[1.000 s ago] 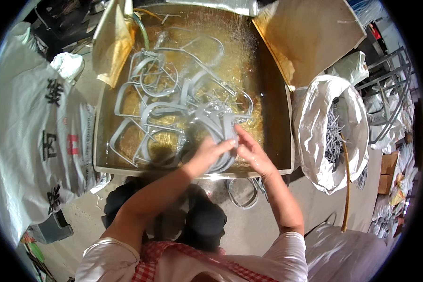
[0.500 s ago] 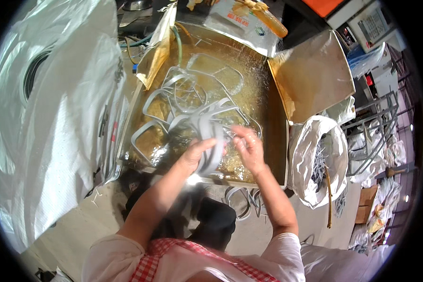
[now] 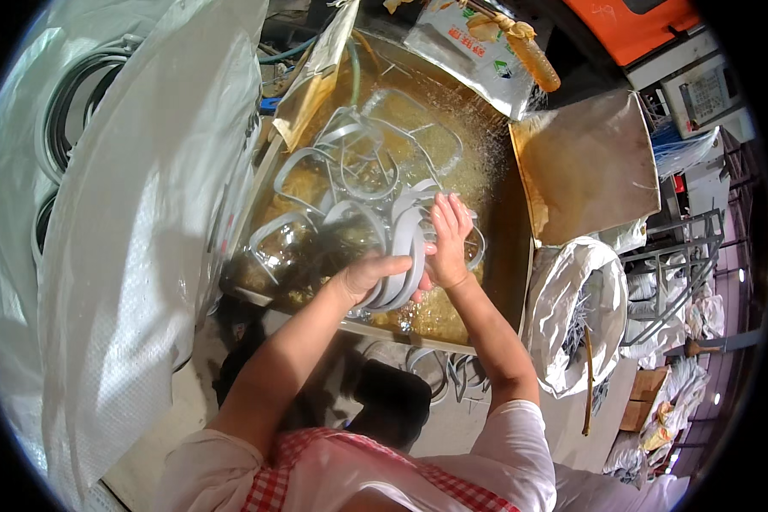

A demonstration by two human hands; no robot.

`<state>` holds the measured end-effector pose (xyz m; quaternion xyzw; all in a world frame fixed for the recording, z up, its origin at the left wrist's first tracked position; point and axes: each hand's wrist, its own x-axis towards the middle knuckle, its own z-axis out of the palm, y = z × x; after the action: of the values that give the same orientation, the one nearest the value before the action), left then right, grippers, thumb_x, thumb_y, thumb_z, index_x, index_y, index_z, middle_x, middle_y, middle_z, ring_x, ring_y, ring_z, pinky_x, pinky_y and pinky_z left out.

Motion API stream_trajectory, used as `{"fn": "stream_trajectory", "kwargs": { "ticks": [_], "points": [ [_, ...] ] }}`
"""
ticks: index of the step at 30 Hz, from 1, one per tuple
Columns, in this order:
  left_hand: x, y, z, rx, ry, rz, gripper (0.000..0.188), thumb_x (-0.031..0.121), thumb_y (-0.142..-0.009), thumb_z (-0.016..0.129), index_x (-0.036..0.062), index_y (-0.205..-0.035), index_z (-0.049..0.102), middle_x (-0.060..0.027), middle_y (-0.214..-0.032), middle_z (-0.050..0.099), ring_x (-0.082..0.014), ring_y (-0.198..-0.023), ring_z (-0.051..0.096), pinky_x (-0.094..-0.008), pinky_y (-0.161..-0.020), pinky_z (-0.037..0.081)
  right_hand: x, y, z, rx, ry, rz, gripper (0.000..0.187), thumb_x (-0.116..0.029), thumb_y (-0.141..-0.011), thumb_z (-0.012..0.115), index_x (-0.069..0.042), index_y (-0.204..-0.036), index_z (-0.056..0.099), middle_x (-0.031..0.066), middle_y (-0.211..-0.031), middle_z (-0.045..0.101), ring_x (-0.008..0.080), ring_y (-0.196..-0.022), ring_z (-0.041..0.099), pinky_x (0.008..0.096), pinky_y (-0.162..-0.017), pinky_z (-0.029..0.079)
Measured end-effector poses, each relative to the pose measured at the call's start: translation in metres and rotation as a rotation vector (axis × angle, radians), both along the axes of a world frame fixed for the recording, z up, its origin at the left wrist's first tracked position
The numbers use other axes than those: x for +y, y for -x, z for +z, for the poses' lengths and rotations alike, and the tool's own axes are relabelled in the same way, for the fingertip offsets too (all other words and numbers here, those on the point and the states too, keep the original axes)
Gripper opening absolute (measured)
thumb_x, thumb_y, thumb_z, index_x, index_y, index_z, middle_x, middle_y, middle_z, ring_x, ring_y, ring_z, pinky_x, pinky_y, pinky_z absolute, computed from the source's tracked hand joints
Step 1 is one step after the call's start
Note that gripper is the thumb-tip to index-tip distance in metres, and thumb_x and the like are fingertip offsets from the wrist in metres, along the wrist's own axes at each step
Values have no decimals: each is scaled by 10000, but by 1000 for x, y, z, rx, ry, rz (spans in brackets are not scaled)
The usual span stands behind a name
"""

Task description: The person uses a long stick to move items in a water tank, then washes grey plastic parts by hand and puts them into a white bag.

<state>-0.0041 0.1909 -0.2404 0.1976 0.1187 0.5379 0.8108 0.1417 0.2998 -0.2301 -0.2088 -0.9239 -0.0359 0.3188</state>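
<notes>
My left hand point(image 3: 374, 276) is closed round a bundle of flat grey loops point(image 3: 410, 230), its thumb laid across them. My right hand point(image 3: 449, 235) is at the bundle's right side, fingers stretched out and the palm turned toward the loops; its thumb is close to them. Whether the material is plastic or metal I cannot tell. Both hands are over the near part of a square tub point(image 3: 273, 299) of yellowish, rippling water. More grey bent frames point(image 3: 363, 154) lie tangled in the water behind the bundle.
A large white woven sack point(image 3: 145, 213) stands at the left, with coiled grey strips point(image 3: 64, 111) behind it. Right of the tub are a stained panel point(image 3: 589, 166) and an open white sack point(image 3: 563, 341) with thin grey pieces. More grey loops point(image 3: 439, 371) lie below the tub's near edge.
My right hand has gone from curled fingers to stretched-out fingers by the loops. The loops, blurred before, now show sharply. The whole view has shifted and turned slightly.
</notes>
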Motion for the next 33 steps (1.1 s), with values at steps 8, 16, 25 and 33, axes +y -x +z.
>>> {"fn": "stream_trajectory", "kwargs": {
  "ticks": [8,16,25,33],
  "points": [
    [4,-2,0,-60,130,140,674,442,-723,656,-14,-1179,460,-173,-913,604,-253,-817,608,-352,-746,499,-6,-19,-11,85,161,65,377,-149,-666,619,-87,-1034,562,107,-1136,544,283,-1042,504,393,-876,367],
    [5,-26,-14,215,-125,68,531,169,-738,693,-14,-1178,459,-114,-1070,567,-204,-956,571,-333,-843,466,1,-16,36,-282,172,110,318,-106,-755,465,-72,-1064,535,110,-973,560,288,-883,538,369,-741,433],
    [-7,-8,4,18,29,-56,501,184,-672,667,-17,-1102,507,-134,-987,590,-211,-865,599,-333,-765,500,-10,2,65,-295,369,270,440,-48,-666,569,-54,-1102,509,127,-878,547,325,-819,529,380,-714,430],
    [6,-29,-16,-33,-262,-219,642,234,-683,700,-44,-1192,425,-189,-1030,583,-315,-941,589,-432,-833,475,29,-33,44,-309,403,346,811,-5,-604,628,-88,-1344,306,193,-1305,404,338,-1164,439,427,-957,374]
  ]
}}
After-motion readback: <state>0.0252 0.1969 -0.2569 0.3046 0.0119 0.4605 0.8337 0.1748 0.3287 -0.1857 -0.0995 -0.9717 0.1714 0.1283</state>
